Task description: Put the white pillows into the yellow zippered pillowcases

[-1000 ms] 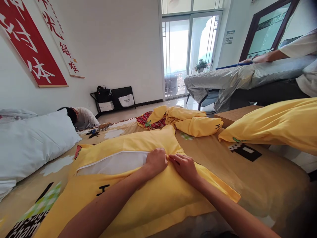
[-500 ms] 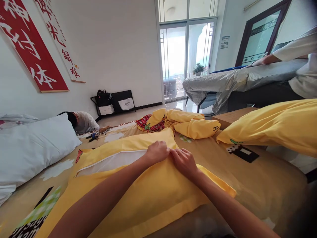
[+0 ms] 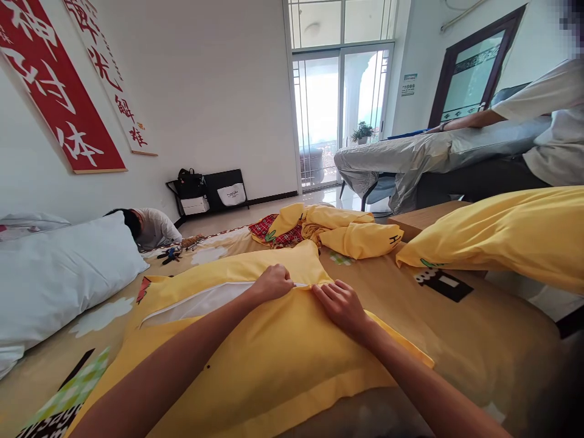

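Observation:
A yellow pillowcase (image 3: 274, 353) lies in front of me with a white pillow (image 3: 196, 302) inside, showing through the long slit on its upper side. My left hand (image 3: 274, 283) is closed in a pinch at the slit's zipper; the exact bit between the fingers is hidden. Close by on the right, my right hand (image 3: 340, 304) grips the yellow fabric by the right end of the slit. A short pale strip shows between the two hands.
The patterned bedsheet (image 3: 456, 340) lies beneath. A white pillow (image 3: 68, 274) rests left, crumpled yellow fabric (image 3: 347, 228) beyond, and another yellow pillow (image 3: 502, 231) right. One person (image 3: 157, 228) bends low at the far left; another's arm (image 3: 474, 121) rests on a plastic-covered piece (image 3: 410, 152).
My left hand has slid left along the slit, away from my right hand, which keeps its grip and sits slightly lower. The view has tilted a little.

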A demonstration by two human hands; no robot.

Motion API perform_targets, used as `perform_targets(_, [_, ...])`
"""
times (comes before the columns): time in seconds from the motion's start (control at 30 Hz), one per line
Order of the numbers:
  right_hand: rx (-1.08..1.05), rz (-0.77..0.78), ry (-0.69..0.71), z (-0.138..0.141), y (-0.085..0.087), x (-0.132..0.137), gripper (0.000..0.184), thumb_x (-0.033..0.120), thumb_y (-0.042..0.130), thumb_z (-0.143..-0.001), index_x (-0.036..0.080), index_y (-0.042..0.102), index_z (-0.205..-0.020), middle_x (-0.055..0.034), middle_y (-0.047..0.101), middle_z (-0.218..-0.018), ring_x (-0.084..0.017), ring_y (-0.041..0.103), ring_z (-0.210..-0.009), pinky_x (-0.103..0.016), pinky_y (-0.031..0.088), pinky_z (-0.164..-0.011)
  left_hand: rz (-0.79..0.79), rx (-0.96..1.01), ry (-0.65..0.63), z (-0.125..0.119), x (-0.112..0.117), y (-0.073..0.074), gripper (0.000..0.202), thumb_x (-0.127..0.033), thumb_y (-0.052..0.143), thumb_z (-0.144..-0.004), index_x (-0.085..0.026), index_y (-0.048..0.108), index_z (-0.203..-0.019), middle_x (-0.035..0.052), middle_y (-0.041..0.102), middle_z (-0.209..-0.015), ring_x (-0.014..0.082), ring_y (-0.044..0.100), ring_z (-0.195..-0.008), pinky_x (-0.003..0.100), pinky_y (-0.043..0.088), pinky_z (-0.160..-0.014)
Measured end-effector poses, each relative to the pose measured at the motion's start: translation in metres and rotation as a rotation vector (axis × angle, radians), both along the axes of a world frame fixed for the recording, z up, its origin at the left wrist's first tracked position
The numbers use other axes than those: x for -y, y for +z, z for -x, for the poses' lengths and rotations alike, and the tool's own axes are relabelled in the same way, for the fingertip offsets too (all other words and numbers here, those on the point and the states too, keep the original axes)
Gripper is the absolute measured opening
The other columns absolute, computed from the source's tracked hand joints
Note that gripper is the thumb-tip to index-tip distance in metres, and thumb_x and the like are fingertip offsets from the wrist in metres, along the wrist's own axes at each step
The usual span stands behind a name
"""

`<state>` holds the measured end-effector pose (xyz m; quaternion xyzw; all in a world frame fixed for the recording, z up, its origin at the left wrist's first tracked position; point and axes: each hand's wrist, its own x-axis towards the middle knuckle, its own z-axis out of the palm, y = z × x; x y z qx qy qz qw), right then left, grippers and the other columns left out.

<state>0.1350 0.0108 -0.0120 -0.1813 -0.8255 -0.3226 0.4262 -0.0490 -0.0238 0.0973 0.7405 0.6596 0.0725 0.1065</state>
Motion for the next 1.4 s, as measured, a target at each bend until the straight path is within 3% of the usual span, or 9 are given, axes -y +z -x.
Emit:
perform_targets(0.13, [0.019,-0.033,0.008,0.001,-0.003,0.001,0.02,0.011,0.045,-0.095,0.013,0.064,-0.094,-0.0016,0.057,-0.064,-0.013,0.049,-0.06,-0.03,0.034,-0.062,-0.054,0.008,0.001,0.023,0.019,0.002,0.02,-0.018,0.05,-0.079,-0.014,0.069,-0.073,0.0049,0.069,-0.075,0.0145,0.057,-0.07,0.024,0.037,-0.061])
perform_targets(0.27, [-0.094,0.104,0.031,0.012,0.005,0.01,0.017,0.014,0.049,-0.092,0.017,0.064,-0.084,-0.002,0.057,-0.065,-0.014,0.048,-0.062,-0.03,0.034,-0.063,-0.136,0.082,0.011,0.033,0.037,-0.013,0.021,-0.02,0.047,-0.084,-0.015,0.066,-0.075,0.0033,0.068,-0.076,0.0141,0.056,-0.07,0.025,0.036,-0.064])
perform_targets(0.43, [-0.106,0.281,0.127,0.034,0.029,0.035,0.028,0.022,0.048,-0.092,0.017,0.058,-0.117,-0.0101,0.064,-0.107,-0.021,0.055,-0.094,-0.036,0.039,-0.082,-0.175,0.219,-0.028,0.03,0.043,-0.03,0.022,-0.024,0.046,-0.087,-0.016,0.062,-0.075,0.0026,0.066,-0.074,0.0138,0.055,-0.068,0.025,0.035,-0.063])
perform_targets(0.63, [0.026,0.085,0.054,0.052,0.018,0.044,0.025,0.009,0.043,-0.093,0.015,0.061,-0.076,-0.0038,0.058,-0.07,-0.017,0.048,-0.068,-0.034,0.035,-0.069,-0.183,0.081,0.025,0.033,0.04,-0.027,0.021,-0.024,0.044,-0.089,-0.017,0.062,-0.081,0.0059,0.068,-0.08,0.0169,0.059,-0.073,0.026,0.034,-0.064])
perform_targets(0.83, [0.07,0.055,0.092,0.05,0.007,0.04,0.03,0.008,0.04,-0.093,0.015,0.059,-0.071,-0.0037,0.057,-0.07,-0.016,0.047,-0.067,-0.033,0.035,-0.073,-0.153,0.012,0.013,0.034,0.032,-0.023,0.019,-0.018,0.044,-0.088,-0.017,0.062,-0.083,0.0079,0.069,-0.083,0.018,0.061,-0.075,0.026,0.035,-0.064])
perform_targets(0.97, [-0.081,0.331,0.163,0.047,0.015,0.037,0.028,0.015,0.042,-0.094,0.018,0.059,-0.072,-0.0028,0.06,-0.071,-0.016,0.05,-0.07,-0.031,0.037,-0.072,-0.159,0.014,0.007,0.034,0.032,-0.019,0.019,-0.021,0.044,-0.089,-0.017,0.062,-0.084,0.0078,0.069,-0.084,0.0192,0.061,-0.077,0.027,0.036,-0.066])
perform_targets(1.13, [-0.333,0.717,0.163,0.049,0.021,0.022,0.024,0.023,0.042,-0.097,0.02,0.065,-0.099,-0.0056,0.069,-0.098,-0.018,0.058,-0.09,-0.033,0.039,-0.079,-0.17,0.037,0.001,0.029,0.036,-0.016,0.019,-0.022,0.042,-0.091,-0.017,0.06,-0.087,0.0073,0.068,-0.087,0.0189,0.061,-0.081,0.027,0.037,-0.068])
perform_targets(1.27, [-0.189,0.789,0.09,0.054,0.015,0.016,0.019,0.024,0.053,-0.093,0.023,0.067,-0.105,-0.0041,0.069,-0.105,-0.019,0.058,-0.098,-0.035,0.036,-0.085,-0.158,0.051,-0.007,0.027,0.034,-0.018,0.018,-0.019,0.043,-0.092,-0.016,0.06,-0.088,0.0071,0.069,-0.088,0.0177,0.061,-0.081,0.026,0.037,-0.069])
perform_targets(1.4, [-0.109,0.726,0.077,0.057,0.008,0.015,0.014,0.02,0.053,-0.094,0.021,0.067,-0.095,-0.0029,0.068,-0.093,-0.016,0.057,-0.091,-0.031,0.035,-0.084,-0.142,0.054,-0.014,0.028,0.031,-0.022,0.019,-0.017,0.042,-0.092,-0.015,0.06,-0.088,0.0069,0.069,-0.088,0.0163,0.061,-0.079,0.025,0.038,-0.068])
